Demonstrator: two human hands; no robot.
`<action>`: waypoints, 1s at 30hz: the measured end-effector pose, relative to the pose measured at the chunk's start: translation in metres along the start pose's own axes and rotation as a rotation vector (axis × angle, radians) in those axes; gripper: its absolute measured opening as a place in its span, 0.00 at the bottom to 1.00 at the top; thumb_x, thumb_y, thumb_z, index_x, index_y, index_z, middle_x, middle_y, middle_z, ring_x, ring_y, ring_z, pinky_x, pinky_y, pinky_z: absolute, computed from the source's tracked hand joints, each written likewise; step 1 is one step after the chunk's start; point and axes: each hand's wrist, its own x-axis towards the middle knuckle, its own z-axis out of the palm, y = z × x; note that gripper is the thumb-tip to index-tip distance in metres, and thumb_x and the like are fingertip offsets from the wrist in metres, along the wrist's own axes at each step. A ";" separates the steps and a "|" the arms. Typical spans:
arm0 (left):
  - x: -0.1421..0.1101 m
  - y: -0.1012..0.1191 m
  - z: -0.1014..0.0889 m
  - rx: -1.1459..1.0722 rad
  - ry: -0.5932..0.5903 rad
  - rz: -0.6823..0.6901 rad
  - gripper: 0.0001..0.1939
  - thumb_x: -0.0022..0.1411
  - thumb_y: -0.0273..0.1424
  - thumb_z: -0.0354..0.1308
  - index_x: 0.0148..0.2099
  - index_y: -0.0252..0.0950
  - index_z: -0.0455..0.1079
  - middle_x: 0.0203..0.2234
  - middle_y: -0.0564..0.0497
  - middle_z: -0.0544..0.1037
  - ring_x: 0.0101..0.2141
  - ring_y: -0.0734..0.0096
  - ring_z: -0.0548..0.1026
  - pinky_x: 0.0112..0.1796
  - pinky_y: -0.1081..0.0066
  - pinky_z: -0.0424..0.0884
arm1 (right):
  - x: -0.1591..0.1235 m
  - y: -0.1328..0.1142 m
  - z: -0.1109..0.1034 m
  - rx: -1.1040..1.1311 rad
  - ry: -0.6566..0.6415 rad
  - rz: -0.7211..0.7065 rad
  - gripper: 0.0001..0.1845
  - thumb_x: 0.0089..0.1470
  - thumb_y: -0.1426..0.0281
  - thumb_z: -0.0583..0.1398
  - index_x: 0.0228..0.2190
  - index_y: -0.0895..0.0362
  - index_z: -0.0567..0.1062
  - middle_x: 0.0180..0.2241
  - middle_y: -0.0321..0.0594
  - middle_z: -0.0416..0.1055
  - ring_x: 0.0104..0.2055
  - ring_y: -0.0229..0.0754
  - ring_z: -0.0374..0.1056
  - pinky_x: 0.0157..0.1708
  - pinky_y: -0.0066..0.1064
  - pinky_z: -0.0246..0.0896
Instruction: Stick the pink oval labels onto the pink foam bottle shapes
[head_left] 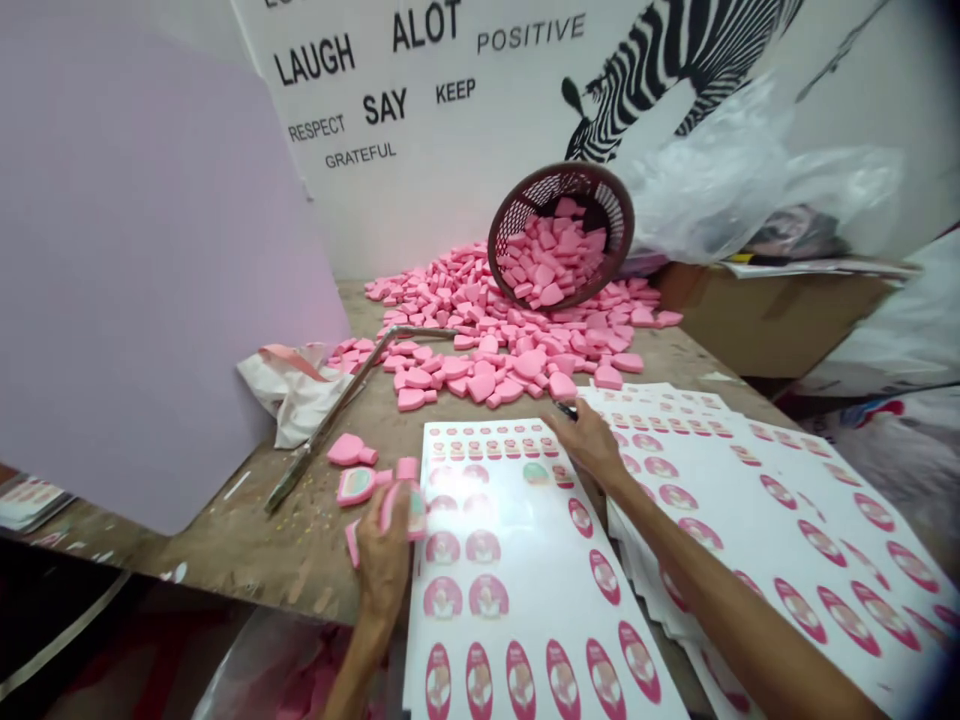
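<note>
My left hand (382, 565) is shut on a pink foam piece (401, 510) with a printed sticker on its face. Beside it on the wooden table (225, 550) lie a few more pink foam pieces (351, 450), one of them stickered (357, 486). My right hand (592, 445) rests at the edge of a stack of sticker sheets (750, 530), pinching a small dark tool (568, 410) whose shape I cannot make out. A single sticker sheet (525, 600) lies between my hands, with several stickers gone from its upper rows. A heap of pink foam pieces (480, 350) spreads beyond my hands.
A brown woven basket (561, 235) lies tipped on the heap, holding more foam pieces. A bent metal bar (349, 400) and a white cloth (292, 395) lie at the left, before a large lilac board (135, 260). A cardboard box (765, 320) and plastic bag (705, 175) stand at the right.
</note>
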 end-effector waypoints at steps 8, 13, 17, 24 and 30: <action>0.056 -0.034 -0.038 0.544 0.295 0.302 0.24 0.63 0.43 0.40 0.39 0.32 0.72 0.40 0.35 0.74 0.44 0.49 0.70 0.46 0.53 0.65 | 0.093 0.014 0.013 -0.155 0.080 0.168 0.33 0.46 0.54 0.62 0.47 0.65 0.69 0.48 0.63 0.69 0.54 0.64 0.62 0.49 0.55 0.54; 0.032 0.012 0.006 0.179 0.090 0.402 0.14 0.64 0.38 0.48 0.39 0.36 0.71 0.38 0.44 0.75 0.42 0.61 0.72 0.45 0.64 0.67 | 0.062 0.004 0.000 -0.164 0.068 0.133 0.37 0.47 0.47 0.57 0.48 0.64 0.69 0.45 0.60 0.71 0.51 0.61 0.66 0.47 0.51 0.57; 0.004 0.039 0.064 -0.201 -0.392 0.050 0.17 0.63 0.42 0.51 0.45 0.36 0.70 0.41 0.44 0.76 0.40 0.63 0.74 0.40 0.68 0.70 | -0.023 -0.014 -0.013 -0.023 -0.007 -0.105 0.33 0.43 0.47 0.60 0.44 0.56 0.71 0.41 0.47 0.75 0.43 0.53 0.71 0.41 0.43 0.63; -0.028 0.049 0.100 -0.460 -0.550 -0.208 0.24 0.59 0.49 0.54 0.44 0.32 0.65 0.31 0.47 0.74 0.29 0.68 0.75 0.30 0.69 0.73 | -0.084 0.008 -0.013 0.329 -0.186 -0.263 0.21 0.55 0.55 0.55 0.45 0.54 0.70 0.38 0.40 0.76 0.37 0.43 0.72 0.35 0.33 0.64; -0.016 0.043 0.109 -0.286 -0.492 -0.119 0.16 0.55 0.43 0.59 0.34 0.34 0.67 0.27 0.51 0.72 0.24 0.72 0.73 0.25 0.75 0.70 | -0.054 0.035 -0.002 -0.139 0.047 -0.440 0.10 0.57 0.64 0.53 0.32 0.55 0.71 0.29 0.39 0.74 0.35 0.45 0.68 0.37 0.36 0.54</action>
